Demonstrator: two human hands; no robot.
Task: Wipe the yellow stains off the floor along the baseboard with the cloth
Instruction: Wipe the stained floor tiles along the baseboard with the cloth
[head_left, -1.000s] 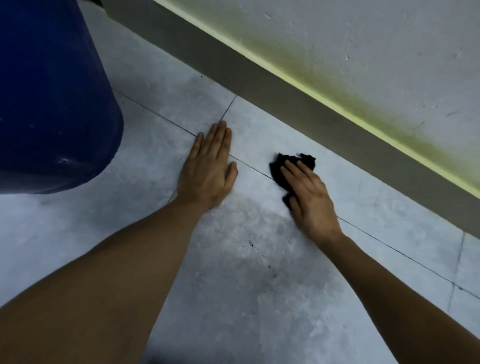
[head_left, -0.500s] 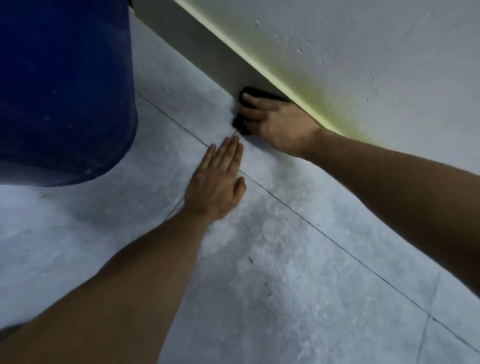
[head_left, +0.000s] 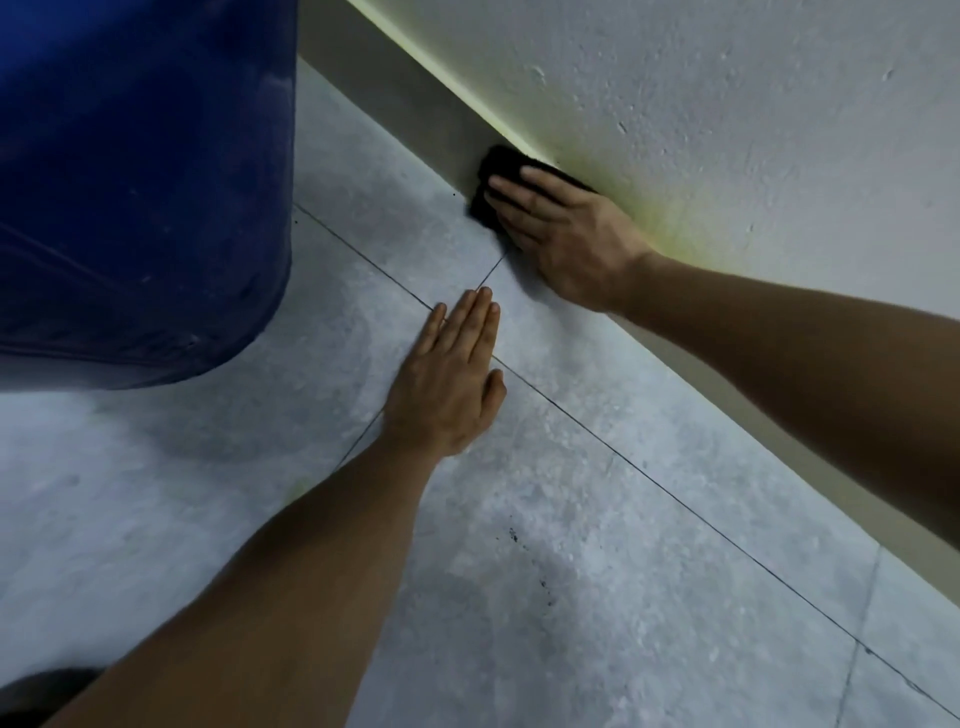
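Note:
My right hand (head_left: 561, 234) presses a black cloth (head_left: 491, 174) flat against the grey baseboard (head_left: 405, 104), at the joint with the floor. Only the cloth's left and upper edges show past my fingers. A yellow-green stain (head_left: 670, 218) spreads on the wall just above the baseboard, behind my right wrist, and a thin yellow line runs along the baseboard's top edge. My left hand (head_left: 452, 384) lies flat on the grey floor tile (head_left: 597, 545), fingers together, palm down, holding nothing, a short way in front of the right hand.
A large blue barrel (head_left: 135, 182) stands on the floor at the left, close to the baseboard and my left hand. A few dark specks (head_left: 514, 535) lie on the tile near my left forearm. Dark grout lines cross the floor.
My right hand carried the cloth from the open floor tile up to the baseboard and now holds it there, slightly higher than half a second ago. The left hand stays planted.

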